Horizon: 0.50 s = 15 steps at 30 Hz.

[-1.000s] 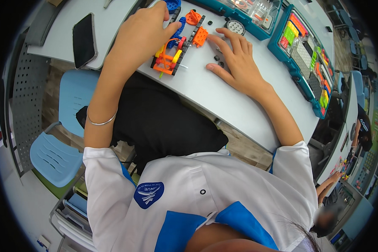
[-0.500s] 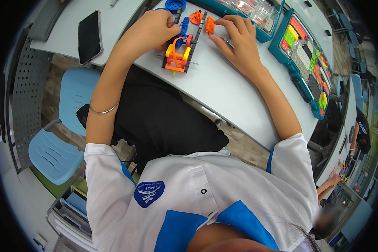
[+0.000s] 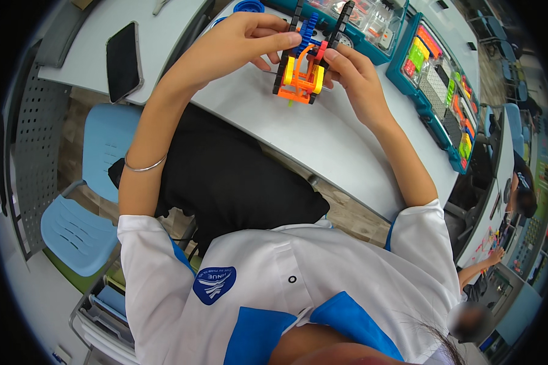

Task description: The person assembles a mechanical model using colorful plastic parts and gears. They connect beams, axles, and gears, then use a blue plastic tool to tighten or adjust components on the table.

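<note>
A small model of plastic construction pieces [image 3: 299, 79] is held over the white table [image 3: 256, 109]. It has long black beams at both sides, a blue gear [image 3: 307, 36], yellow blocks, an orange frame and a bent orange strip. My left hand [image 3: 252, 42] is closed on its left side, thumb by the black beam and blue gear. On the other side my right hand [image 3: 358, 79] pinches it near a pink-red piece [image 3: 321, 51]. My fingers hide parts of both beams. A blue wheel [image 3: 249, 6] lies beyond my left hand.
Teal cases of colourful parts [image 3: 402, 86] and clear compartments [image 3: 377, 38] stand at the far right. A dark phone [image 3: 125, 64] rests on the left table. Light blue chairs [image 3: 82, 228] are at left; black cloth [image 3: 237, 164] covers my lap. Another person [image 3: 520, 188] is far right.
The model has moved right and is now tilted up between both hands. My right hand, earlier spread beside a loose orange piece, has closed on the model. My left hand shifted right.
</note>
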Available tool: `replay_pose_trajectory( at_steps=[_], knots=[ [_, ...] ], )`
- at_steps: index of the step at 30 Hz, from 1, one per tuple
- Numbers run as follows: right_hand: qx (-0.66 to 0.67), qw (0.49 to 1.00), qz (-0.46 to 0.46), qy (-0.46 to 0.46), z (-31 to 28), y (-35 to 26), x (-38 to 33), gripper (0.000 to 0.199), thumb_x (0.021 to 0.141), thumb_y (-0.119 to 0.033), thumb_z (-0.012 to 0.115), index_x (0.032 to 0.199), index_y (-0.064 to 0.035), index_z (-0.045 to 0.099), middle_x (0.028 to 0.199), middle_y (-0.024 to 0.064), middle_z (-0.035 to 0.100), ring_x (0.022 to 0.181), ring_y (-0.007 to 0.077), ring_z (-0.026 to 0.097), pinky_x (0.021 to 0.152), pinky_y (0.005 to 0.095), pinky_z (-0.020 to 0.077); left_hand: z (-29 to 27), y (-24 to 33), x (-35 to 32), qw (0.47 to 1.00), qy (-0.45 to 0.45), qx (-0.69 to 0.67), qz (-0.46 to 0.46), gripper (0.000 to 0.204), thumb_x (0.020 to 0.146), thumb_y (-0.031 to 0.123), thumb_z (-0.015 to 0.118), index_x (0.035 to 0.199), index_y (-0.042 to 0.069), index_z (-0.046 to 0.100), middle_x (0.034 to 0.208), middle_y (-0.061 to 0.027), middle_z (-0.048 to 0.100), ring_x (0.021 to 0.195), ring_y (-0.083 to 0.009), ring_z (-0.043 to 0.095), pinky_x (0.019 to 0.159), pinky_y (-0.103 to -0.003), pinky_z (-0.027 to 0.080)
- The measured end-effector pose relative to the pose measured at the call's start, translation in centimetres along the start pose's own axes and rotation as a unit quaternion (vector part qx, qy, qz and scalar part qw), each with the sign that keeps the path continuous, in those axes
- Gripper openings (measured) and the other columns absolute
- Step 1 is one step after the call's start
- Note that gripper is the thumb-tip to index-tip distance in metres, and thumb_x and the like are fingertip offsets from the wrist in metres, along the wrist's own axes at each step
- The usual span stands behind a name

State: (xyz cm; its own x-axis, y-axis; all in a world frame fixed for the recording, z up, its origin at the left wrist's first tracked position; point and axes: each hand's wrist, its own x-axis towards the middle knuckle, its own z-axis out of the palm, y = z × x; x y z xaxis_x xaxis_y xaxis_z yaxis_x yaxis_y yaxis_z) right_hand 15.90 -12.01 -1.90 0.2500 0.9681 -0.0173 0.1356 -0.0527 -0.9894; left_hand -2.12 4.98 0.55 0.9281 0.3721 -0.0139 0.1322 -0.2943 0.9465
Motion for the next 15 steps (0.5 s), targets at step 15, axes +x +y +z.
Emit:
replay_pose_trajectory(
  at_steps=[15],
  knots=[
    [0.051,0.998,0.007,-0.046,-1.3,0.1,0.4,0.033,0.099,-0.028,0.063,0.102,0.0044,0.064,0.089,0.0107,0.067,0.078,0.0176,0.071,0.074,0.0279,0.0567,1.9,0.6,-0.4,0.999,0.04,0.025,-0.02,0.043,0.103,0.042,0.053,0.127,0.006,0.058,0.11,-0.0052,0.063,0.103,-0.0119,0.061,0.079,-0.03,0.053]
  ],
)
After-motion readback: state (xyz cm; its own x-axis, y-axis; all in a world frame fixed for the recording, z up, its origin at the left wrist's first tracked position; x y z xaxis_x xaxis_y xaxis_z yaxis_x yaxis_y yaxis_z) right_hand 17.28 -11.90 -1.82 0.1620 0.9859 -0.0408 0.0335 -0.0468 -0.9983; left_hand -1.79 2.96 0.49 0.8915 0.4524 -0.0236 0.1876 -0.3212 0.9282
